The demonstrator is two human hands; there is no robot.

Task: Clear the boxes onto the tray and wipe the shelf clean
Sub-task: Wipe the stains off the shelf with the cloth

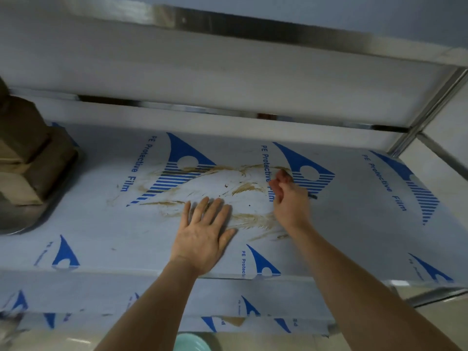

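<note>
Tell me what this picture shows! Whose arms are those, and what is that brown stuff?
The camera sits on a person's head and looks down, so you see their own two arms. No robot here. The left hand lies flat on a shelf covered in white film with blue print. The right hand has curled fingers; whether it holds anything I cannot tell. The brown stuff is smears of dirt waiting to be wiped. At the left, brown boxes sit on a metal tray.
</note>
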